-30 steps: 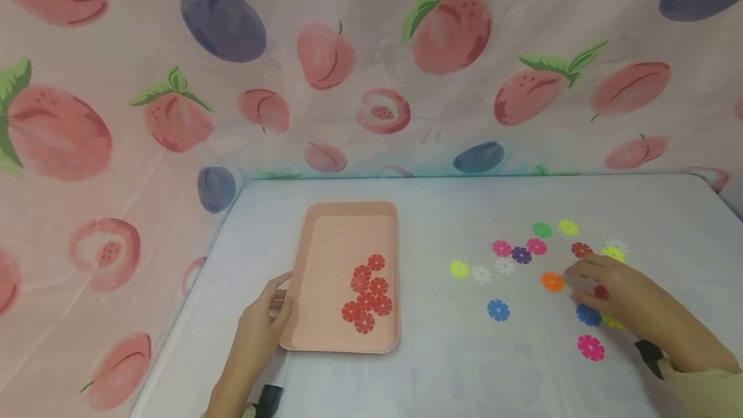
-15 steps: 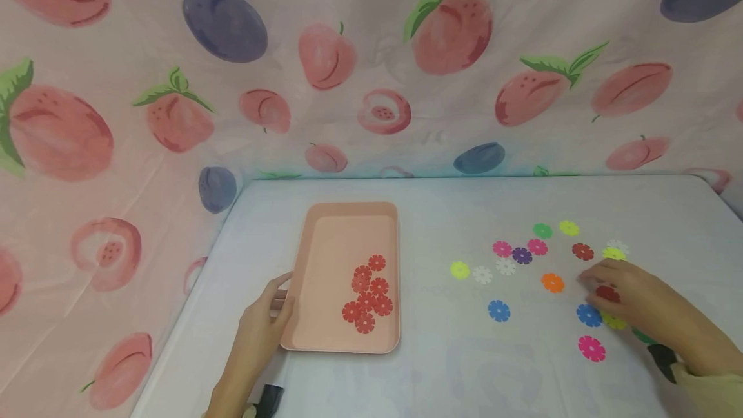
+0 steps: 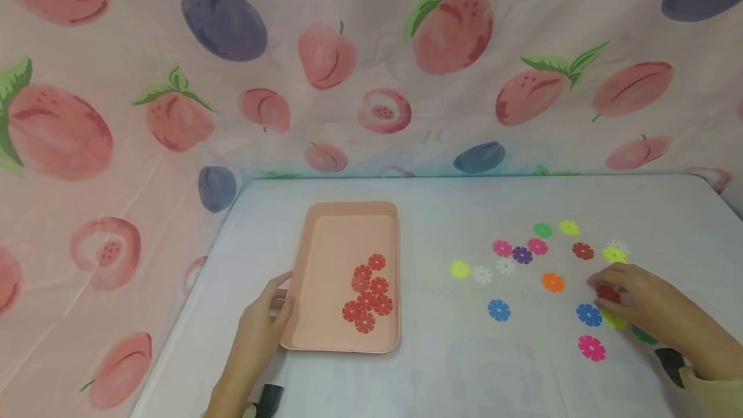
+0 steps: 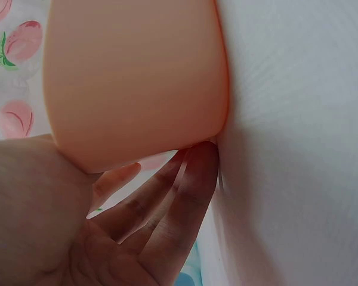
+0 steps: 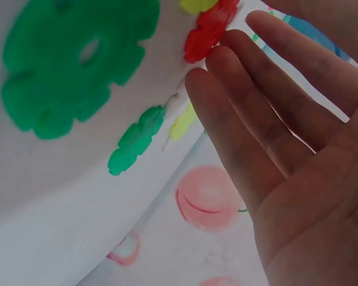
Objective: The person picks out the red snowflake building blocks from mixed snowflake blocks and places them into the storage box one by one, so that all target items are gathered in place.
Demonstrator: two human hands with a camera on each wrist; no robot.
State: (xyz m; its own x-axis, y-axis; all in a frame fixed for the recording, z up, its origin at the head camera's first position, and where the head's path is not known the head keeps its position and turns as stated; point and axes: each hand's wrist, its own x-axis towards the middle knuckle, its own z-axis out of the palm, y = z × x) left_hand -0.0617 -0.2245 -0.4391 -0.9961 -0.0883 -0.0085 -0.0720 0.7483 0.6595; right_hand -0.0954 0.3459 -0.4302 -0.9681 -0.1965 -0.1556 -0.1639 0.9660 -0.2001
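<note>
A pink tray (image 3: 331, 263) lies on the white table with several red snowflake discs (image 3: 366, 300) in its right half. My left hand (image 3: 260, 324) holds the tray's left edge; in the left wrist view its fingertips touch the bottom of the tray wall (image 4: 137, 77). Over the loose discs at the right, my right hand (image 3: 641, 298) reaches down with thumb and fingers apart around a dark red snowflake disc (image 3: 608, 294). In the right wrist view, fairly straight fingers (image 5: 232, 119) end right beside that red disc (image 5: 210, 30).
Near my right hand lie a blue disc (image 3: 589, 315), a yellow disc (image 3: 614, 319) and a green disc (image 3: 644, 335). An orange disc (image 3: 553, 282), a pink disc (image 3: 591, 348) and several others are scattered leftward and behind. A fruit-print curtain (image 3: 371, 69) borders the table.
My right hand has drawn back to the right and slightly toward me, from beside the orange disc to the dark red disc. The left hand and tray stay put.
</note>
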